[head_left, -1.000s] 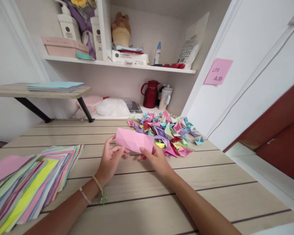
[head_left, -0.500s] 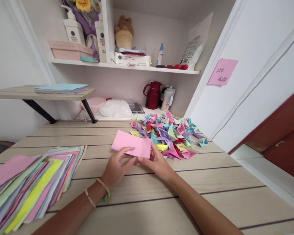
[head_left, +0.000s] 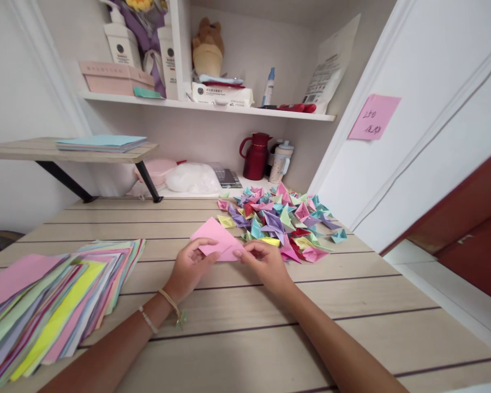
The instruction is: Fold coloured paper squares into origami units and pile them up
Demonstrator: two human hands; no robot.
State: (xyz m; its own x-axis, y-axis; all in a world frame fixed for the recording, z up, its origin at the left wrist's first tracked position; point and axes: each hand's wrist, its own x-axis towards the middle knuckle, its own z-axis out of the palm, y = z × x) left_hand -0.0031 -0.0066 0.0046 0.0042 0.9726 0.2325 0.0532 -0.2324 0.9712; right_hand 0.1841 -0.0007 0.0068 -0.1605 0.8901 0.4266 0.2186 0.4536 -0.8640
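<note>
A pink sheet of paper [head_left: 216, 236], turned so that one corner points up and away, is held between both hands above the wooden table [head_left: 245, 349]. My left hand [head_left: 193, 265] pinches its left side, thumb in front and fingers curled behind or over the edge. At the right corner, the thumb and fingers of my right hand [head_left: 268, 265] grip the paper. Just beyond the right hand lies a heap of folded paper boats [head_left: 274, 224] in several colours. The fingertips behind the paper are partly hidden.
On the left, a fanned stack of coloured paper [head_left: 57, 311] covers the table. A small raised shelf [head_left: 45, 150] carries blue sheets [head_left: 102, 142]. At the back stand a red jug [head_left: 256, 157] and a pale tumbler [head_left: 281, 164]. A pink note [head_left: 374, 117] sticks to the right wall.
The pink paper has gone from a folded rectangle shape to a pointed one with its corner up. My right hand has shifted slightly right and now pinches the right corner.
</note>
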